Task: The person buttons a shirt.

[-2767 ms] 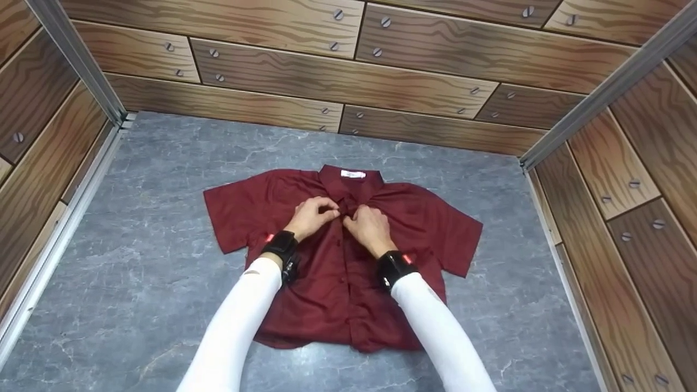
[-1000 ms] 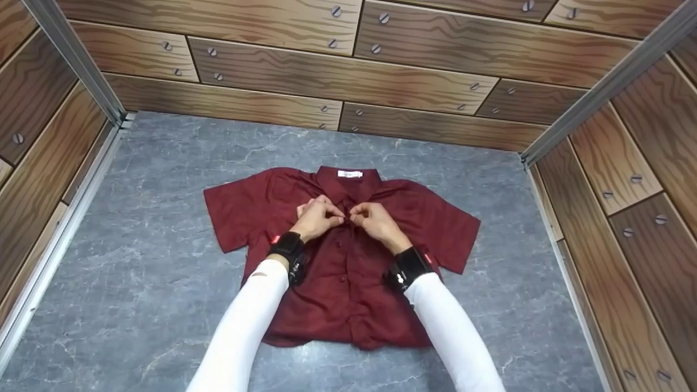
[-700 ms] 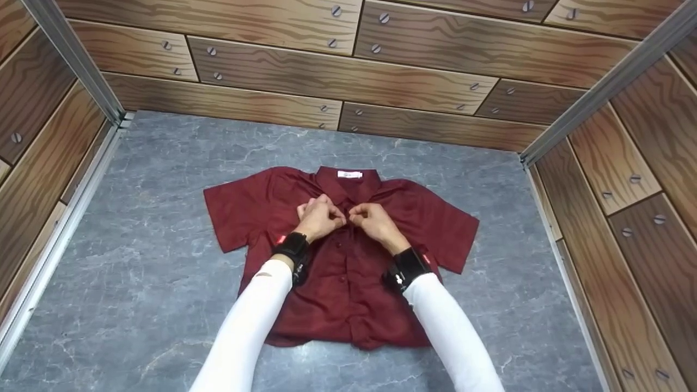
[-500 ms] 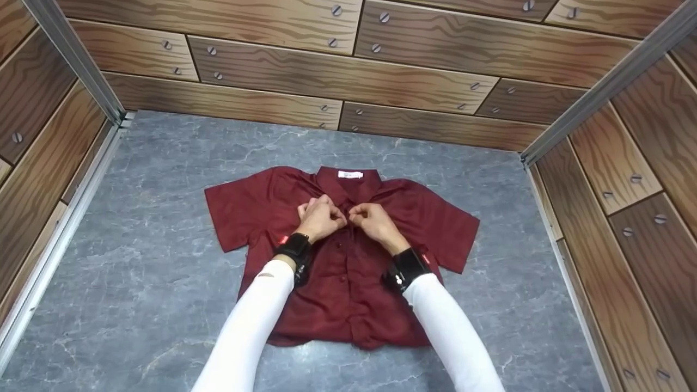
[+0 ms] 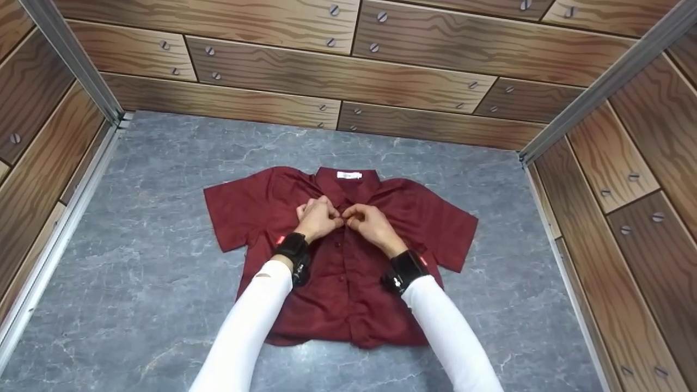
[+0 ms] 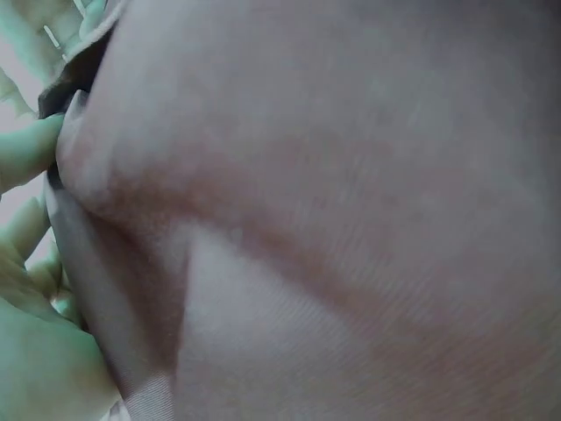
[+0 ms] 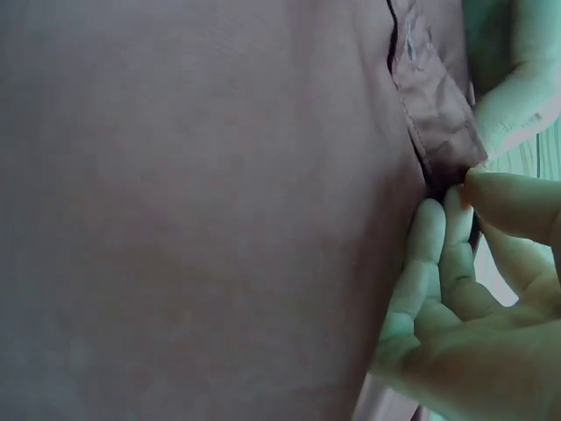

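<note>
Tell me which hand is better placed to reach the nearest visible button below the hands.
Likely the left hand: on the maroon shirt, that button lies on its side of the front opening, just below it. The right hand comes in from the opposite side.

On my head feed, the left hand's grip (image 5: 318,219) and the right hand's grip (image 5: 373,224) cover the patch of red shirt (image 5: 325,296) where they meet, so I can't tell what's pinched there. The collar label's (image 5: 349,175) print is too small to read. The white sleeves (image 5: 245,332) leave at the bottom edge. My left wrist feed blurs the shirt; my right one crops that hand at the right edge.
</note>
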A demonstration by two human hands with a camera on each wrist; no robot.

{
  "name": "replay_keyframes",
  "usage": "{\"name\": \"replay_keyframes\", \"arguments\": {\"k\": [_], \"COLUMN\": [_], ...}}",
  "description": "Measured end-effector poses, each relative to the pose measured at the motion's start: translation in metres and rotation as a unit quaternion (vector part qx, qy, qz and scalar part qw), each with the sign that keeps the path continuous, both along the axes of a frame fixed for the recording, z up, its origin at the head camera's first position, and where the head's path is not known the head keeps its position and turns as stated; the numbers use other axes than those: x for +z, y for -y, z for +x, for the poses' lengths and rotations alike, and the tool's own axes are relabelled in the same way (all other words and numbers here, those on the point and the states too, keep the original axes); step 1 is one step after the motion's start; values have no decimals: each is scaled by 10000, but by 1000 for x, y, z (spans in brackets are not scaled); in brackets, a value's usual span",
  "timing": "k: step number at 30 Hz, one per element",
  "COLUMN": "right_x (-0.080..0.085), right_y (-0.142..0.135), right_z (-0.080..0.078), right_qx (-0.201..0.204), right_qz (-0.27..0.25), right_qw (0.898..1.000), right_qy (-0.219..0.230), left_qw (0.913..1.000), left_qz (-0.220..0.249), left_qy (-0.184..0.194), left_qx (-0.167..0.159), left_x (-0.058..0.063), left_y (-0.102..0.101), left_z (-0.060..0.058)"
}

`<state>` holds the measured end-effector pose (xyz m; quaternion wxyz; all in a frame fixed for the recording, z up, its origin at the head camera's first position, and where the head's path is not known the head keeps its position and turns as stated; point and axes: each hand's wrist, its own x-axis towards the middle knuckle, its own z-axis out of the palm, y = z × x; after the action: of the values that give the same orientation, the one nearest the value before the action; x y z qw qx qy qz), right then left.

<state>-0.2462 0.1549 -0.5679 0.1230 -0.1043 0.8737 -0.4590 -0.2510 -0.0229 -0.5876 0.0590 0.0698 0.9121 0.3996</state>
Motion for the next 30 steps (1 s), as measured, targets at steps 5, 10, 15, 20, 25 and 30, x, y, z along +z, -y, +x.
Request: {"name": "replay_keyframes", "arguments": {"k": [5,10,15,20,25,30], "right_x": [-1,-3,-2,-3,-4,-5], "right_y": [3,5,4,1,-2,-4], "right_z": [2,3,2,2,2,2], "right_qx": [-72,-155,-131,-143,-251,-263], "right_qz": [182,241,287,187,197,247], "right_qw": [9998,9995,9994,9997,9995,9993], "right_qy": [-106,-97,-167,-75,-40,-75], "left_qw": [10000,9998,9984,9981,9982,9975], "left_qz": [20,106,299,303,196,97], "left_qy": [14,166,439,372,250,271], "left_qx": [-18,-78,-171,-377,-502,-650], "left_x": [-1,0,3,2,2,4], "left_y": [1,4,6,8,8,9], "left_z": [0,-1,-2,-1,0,0]}}
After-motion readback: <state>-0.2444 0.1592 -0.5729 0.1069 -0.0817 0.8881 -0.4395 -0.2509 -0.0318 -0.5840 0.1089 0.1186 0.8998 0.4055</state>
